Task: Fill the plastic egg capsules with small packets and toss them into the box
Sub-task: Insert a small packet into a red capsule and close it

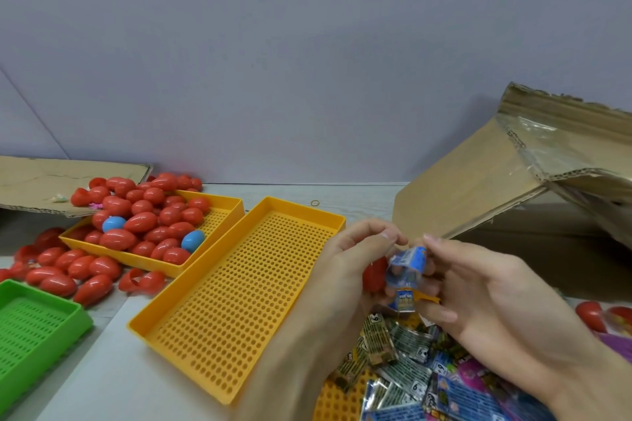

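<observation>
Nearest you, a heap of packets [410, 372] lies over a yellow tray at the lower edge, cut off by the frame, so the stock left cannot be counted; it looks ample. Just above it, your hands meet over the counter [359, 196]. Your left hand [345, 270] is curled around a red egg [374, 275], of which only a sliver shows between the fingers; whether it is one half or a hinged pair cannot be told. Your right hand [485, 294] pinches a folded blue packet [407, 268] at the egg's mouth, fingers closed on it, palm partly open. A second small blue piece hangs just below; whether it belongs to the same packet is unclear. I judge this egg to be mid-fill, not yet shut. To your left, the empty tray [222, 301] holds nothing, and a green tray [37, 321] is cut by the frame edge. Beyond these, the far tray [232, 207] and the counter around it carry many red eggs [143, 225] and two blue eggs [193, 240]; whether any are filled cannot be seen, though some lie open. Much work appears to remain. At the far right, the box [496, 188] stands with its flaps up; its inside is hidden, so completed eggs cannot be tallied. Two red eggs near the right edge are partly cut off.
</observation>
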Demonstrator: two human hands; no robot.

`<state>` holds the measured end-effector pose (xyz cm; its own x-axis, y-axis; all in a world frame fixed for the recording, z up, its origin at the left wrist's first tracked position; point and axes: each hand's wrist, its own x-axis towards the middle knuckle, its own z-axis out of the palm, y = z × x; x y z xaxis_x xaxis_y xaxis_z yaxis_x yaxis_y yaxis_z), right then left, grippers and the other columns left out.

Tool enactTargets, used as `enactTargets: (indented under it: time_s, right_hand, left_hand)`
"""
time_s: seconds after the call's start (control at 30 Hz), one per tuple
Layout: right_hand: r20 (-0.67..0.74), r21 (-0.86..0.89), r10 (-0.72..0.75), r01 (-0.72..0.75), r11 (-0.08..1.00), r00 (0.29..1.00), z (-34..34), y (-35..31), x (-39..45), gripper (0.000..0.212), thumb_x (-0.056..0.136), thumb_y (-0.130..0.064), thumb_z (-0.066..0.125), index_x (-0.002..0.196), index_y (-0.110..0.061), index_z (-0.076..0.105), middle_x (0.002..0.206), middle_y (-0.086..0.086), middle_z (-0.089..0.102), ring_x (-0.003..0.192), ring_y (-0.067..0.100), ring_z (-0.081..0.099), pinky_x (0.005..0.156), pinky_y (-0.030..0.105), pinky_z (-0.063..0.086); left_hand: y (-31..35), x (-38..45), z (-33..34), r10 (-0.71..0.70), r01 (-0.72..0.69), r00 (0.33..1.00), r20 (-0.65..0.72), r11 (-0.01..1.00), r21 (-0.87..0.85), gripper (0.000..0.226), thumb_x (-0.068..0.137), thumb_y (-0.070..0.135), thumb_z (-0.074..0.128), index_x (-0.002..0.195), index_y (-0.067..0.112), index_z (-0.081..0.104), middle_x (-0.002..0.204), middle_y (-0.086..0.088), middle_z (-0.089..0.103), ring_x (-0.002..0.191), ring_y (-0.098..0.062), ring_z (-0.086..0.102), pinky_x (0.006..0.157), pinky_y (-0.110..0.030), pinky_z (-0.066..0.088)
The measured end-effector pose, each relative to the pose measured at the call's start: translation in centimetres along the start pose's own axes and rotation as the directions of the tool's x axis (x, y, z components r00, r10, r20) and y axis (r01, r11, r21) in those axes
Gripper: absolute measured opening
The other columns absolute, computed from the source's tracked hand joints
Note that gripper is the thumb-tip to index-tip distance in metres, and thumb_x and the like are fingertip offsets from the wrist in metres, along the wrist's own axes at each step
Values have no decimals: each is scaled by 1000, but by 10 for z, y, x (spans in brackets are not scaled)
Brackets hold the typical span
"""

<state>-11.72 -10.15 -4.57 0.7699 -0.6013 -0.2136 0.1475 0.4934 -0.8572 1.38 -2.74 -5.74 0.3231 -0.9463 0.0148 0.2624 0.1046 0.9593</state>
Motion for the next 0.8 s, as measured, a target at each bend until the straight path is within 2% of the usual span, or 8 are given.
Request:
enactTargets:
  time_s: [0.1,0.23,0.3,0.4,0.5,0.63,0.7,0.8]
  right_hand:
    - [-23,-5,-45,45,999,999,-2,0,2,24,80,-24,60,89,-2,61,74,5,43,59,11,37,52,29,15]
    - [-35,46,-91,93,995,995,-4,1,5,22,78,-28,63,74,-7,66,73,4,54,53,8,40,40,20,23]
    - [-37,26,-115,116,993,993,-5,3,7,23,75,-29,65,75,-6,69,76,5,57,55,8,42,38,19,25]
    - [-37,-64,-146,144,988,989,-6,8,9,35,68,-32,73,90,-4,73,79,4,60,58,8,43,38,19,27]
    - [-12,-222,-201,193,956,980,-4,11,10,33,70,-36,81,96,-17,77,72,2,57,58,6,43,40,19,30]
    - [4,-307,-233,223,925,972,-4,13,11,33,59,-38,79,90,-26,76,69,1,68,51,5,49,42,17,37]
    - [5,-276,-227,220,936,974,-4,13,11,29,60,-30,79,88,-23,76,70,3,69,50,4,52,41,16,37]
    - [22,-225,-219,219,950,975,-5,12,11,22,62,-20,77,84,-19,77,68,2,66,49,4,49,39,16,35]
  left_hand:
    - [-1,0,-1,-8,7,1000,-29,1000,-28,15,92,18,59,78,18,65,66,0,55,50,-14,44,47,-22,34]
    - [-1,0,0,-8,6,999,-48,999,-39,16,78,35,68,77,20,71,69,3,58,51,-10,47,45,-19,38]
    - [-2,0,0,-8,6,999,-47,999,-38,19,76,38,65,77,20,71,68,5,59,52,-9,46,44,-17,39]
    - [-2,0,0,-9,7,999,-54,999,-38,17,76,36,65,79,21,71,68,4,62,48,-10,47,45,-18,39]
    - [-2,0,0,-17,13,996,-82,999,-43,14,78,34,65,80,22,71,67,0,62,44,-11,47,46,-21,38]
    - [-4,2,0,-23,19,989,-145,999,-34,13,90,28,62,84,21,70,57,0,52,43,-12,45,47,-27,37]
    - [-4,2,1,-17,11,987,-158,999,-40,16,84,33,64,88,18,70,62,-5,52,47,-19,47,53,-31,38]
    - [-2,1,3,-9,2,987,-159,999,-46,29,76,37,65,94,15,70,84,-15,52,73,-35,46,70,-49,36]
